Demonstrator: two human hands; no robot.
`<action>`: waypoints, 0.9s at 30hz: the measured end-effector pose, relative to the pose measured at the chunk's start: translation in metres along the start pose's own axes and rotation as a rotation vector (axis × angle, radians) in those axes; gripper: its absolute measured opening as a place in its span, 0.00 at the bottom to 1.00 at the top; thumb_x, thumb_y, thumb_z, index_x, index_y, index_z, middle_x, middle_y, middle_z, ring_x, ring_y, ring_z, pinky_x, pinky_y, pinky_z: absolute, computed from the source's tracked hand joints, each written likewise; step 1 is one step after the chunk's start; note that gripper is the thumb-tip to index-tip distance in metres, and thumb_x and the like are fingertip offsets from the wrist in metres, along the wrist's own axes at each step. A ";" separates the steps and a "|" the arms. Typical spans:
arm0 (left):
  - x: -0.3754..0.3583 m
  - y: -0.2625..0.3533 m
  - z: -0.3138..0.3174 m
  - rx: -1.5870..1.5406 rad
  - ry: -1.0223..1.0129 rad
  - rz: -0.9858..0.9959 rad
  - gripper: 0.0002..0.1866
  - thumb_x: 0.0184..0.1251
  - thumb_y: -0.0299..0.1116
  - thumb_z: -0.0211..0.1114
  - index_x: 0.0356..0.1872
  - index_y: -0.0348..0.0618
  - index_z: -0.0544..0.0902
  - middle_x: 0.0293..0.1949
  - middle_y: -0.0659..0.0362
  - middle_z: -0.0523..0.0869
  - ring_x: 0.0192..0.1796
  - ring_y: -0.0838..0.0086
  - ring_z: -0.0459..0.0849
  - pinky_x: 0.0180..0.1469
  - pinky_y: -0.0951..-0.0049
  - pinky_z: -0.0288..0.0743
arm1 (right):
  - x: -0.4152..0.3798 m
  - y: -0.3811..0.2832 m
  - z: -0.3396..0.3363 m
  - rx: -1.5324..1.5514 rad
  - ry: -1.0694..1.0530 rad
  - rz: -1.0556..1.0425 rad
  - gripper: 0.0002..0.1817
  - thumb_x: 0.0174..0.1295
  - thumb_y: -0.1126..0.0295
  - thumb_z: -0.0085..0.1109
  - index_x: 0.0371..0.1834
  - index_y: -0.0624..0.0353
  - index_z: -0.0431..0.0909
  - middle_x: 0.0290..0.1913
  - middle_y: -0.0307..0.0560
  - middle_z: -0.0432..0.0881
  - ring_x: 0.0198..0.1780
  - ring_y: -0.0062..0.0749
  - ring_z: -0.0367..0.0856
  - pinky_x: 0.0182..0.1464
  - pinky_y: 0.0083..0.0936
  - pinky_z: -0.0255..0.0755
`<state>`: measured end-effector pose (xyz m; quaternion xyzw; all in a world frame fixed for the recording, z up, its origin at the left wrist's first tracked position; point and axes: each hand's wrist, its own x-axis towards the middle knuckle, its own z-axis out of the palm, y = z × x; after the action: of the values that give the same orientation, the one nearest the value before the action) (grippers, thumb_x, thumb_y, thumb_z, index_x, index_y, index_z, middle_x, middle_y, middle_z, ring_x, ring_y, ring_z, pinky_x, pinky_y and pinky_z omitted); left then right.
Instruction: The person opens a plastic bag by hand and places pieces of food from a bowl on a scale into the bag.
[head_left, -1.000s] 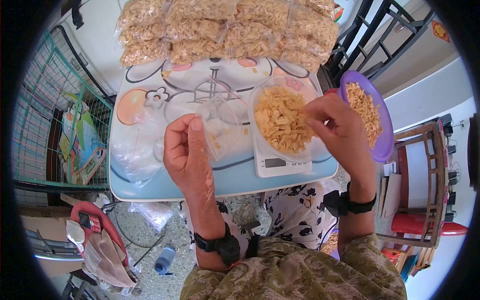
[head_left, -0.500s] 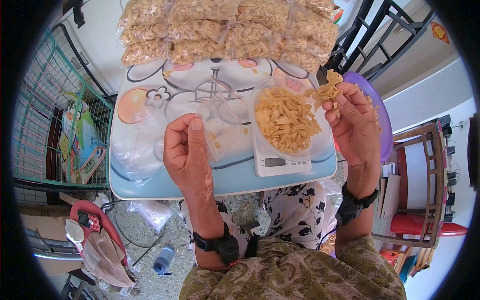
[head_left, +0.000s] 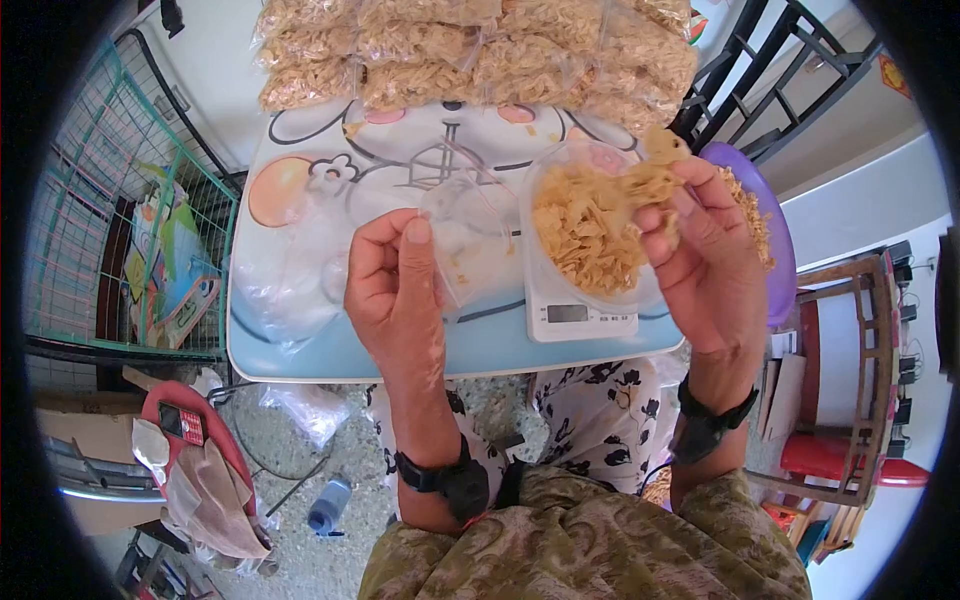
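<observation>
My left hand (head_left: 395,280) pinches the edge of a clear plastic bag (head_left: 468,250) that has a few small crumbs in it. My right hand (head_left: 715,235) is closed on several yellowish dried flakes (head_left: 655,175), held above the right rim of a clear bowl. That bowl (head_left: 538,272) holds a heap of the same flakes (head_left: 588,230) and rests on a white digital scale (head_left: 585,325). Right of it, partly behind my right hand, a purple basin (head_left: 780,262) contains more flakes.
Filled clear bags (head_left: 470,55) are stacked along the far side of the table (head_left: 330,355). Empty plastic bags (head_left: 290,270) lie at its left. A wire cage (head_left: 130,220) stands left, a red stool (head_left: 225,430) lower left, and a blue bottle (head_left: 328,508) on the floor.
The view has shifted, so the table and stacked bags appear farther right and slightly higher. My right hand still holds flakes, now nearer the heap in the bowl. My left hand keeps its pinch.
</observation>
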<state>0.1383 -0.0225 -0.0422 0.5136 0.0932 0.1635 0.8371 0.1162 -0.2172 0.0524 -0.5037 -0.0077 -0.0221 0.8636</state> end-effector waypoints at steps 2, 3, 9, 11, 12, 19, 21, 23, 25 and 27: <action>0.000 0.000 -0.001 0.005 -0.020 -0.006 0.08 0.68 0.36 0.63 0.40 0.44 0.80 0.25 0.71 0.77 0.18 0.92 0.62 0.17 0.88 0.50 | -0.002 0.009 0.020 -0.092 -0.056 0.006 0.14 0.64 0.79 0.55 0.53 0.65 0.69 0.49 0.52 0.77 0.43 0.30 0.80 0.42 0.19 0.80; 0.000 -0.001 -0.002 -0.009 -0.044 0.010 0.08 0.68 0.36 0.63 0.40 0.44 0.79 0.24 0.70 0.77 0.18 0.92 0.62 0.16 0.88 0.50 | -0.002 0.016 0.032 -0.207 -0.091 -0.022 0.13 0.64 0.79 0.54 0.51 0.65 0.70 0.47 0.50 0.77 0.42 0.29 0.80 0.42 0.19 0.80; -0.002 0.006 -0.001 -0.061 -0.063 -0.007 0.07 0.69 0.34 0.61 0.41 0.42 0.78 0.24 0.69 0.77 0.17 0.92 0.63 0.16 0.88 0.51 | 0.007 0.056 0.056 -0.591 -0.206 -0.143 0.09 0.65 0.80 0.53 0.48 0.64 0.72 0.44 0.42 0.77 0.42 0.23 0.79 0.39 0.19 0.79; -0.003 0.007 -0.002 -0.053 -0.070 -0.027 0.07 0.69 0.34 0.61 0.41 0.42 0.78 0.24 0.69 0.77 0.17 0.92 0.64 0.16 0.88 0.52 | 0.010 0.061 0.059 -0.926 -0.202 -0.155 0.10 0.64 0.81 0.53 0.47 0.63 0.72 0.43 0.40 0.76 0.41 0.20 0.78 0.37 0.17 0.79; -0.003 0.007 -0.003 -0.062 -0.081 -0.027 0.07 0.69 0.33 0.61 0.41 0.42 0.78 0.24 0.69 0.77 0.17 0.92 0.64 0.16 0.88 0.52 | 0.011 0.063 0.058 -0.928 -0.204 -0.153 0.10 0.64 0.81 0.53 0.47 0.63 0.72 0.43 0.40 0.76 0.41 0.20 0.78 0.37 0.17 0.79; 0.000 0.009 -0.005 -0.062 -0.028 -0.045 0.07 0.70 0.33 0.60 0.40 0.42 0.78 0.24 0.70 0.76 0.19 0.92 0.64 0.17 0.88 0.52 | 0.010 0.066 0.061 -1.205 -0.275 -0.229 0.07 0.59 0.82 0.55 0.40 0.62 0.75 0.35 0.42 0.76 0.32 0.21 0.78 0.30 0.17 0.72; 0.000 0.008 -0.006 -0.071 -0.040 -0.039 0.07 0.70 0.34 0.60 0.40 0.42 0.79 0.24 0.70 0.77 0.19 0.92 0.64 0.17 0.88 0.52 | 0.011 0.067 0.061 -1.244 -0.306 -0.222 0.07 0.59 0.81 0.55 0.39 0.62 0.76 0.33 0.44 0.77 0.30 0.24 0.78 0.30 0.20 0.71; 0.000 0.006 -0.008 -0.079 -0.052 -0.032 0.07 0.70 0.34 0.60 0.40 0.42 0.79 0.24 0.70 0.77 0.19 0.92 0.65 0.17 0.88 0.53 | 0.016 0.070 0.059 -1.313 -0.386 -0.340 0.06 0.58 0.79 0.55 0.38 0.63 0.75 0.31 0.48 0.77 0.27 0.34 0.77 0.30 0.26 0.70; 0.000 0.006 -0.011 -0.084 -0.116 -0.023 0.07 0.70 0.34 0.60 0.39 0.42 0.79 0.24 0.70 0.77 0.19 0.92 0.65 0.18 0.88 0.53 | 0.019 0.070 0.062 -1.349 -0.384 -0.307 0.04 0.59 0.76 0.53 0.36 0.63 0.74 0.31 0.53 0.78 0.32 0.45 0.77 0.34 0.35 0.70; -0.004 0.012 -0.012 -0.071 -0.172 -0.064 0.06 0.70 0.33 0.60 0.40 0.41 0.78 0.26 0.69 0.77 0.22 0.92 0.65 0.21 0.89 0.54 | 0.020 0.070 0.065 -1.385 -0.380 -0.273 0.05 0.59 0.73 0.52 0.34 0.63 0.73 0.30 0.58 0.78 0.36 0.57 0.78 0.38 0.43 0.71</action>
<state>0.1290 -0.0089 -0.0371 0.4923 0.0316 0.0953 0.8646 0.1397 -0.1264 0.0241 -0.9241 -0.2043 -0.0416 0.3202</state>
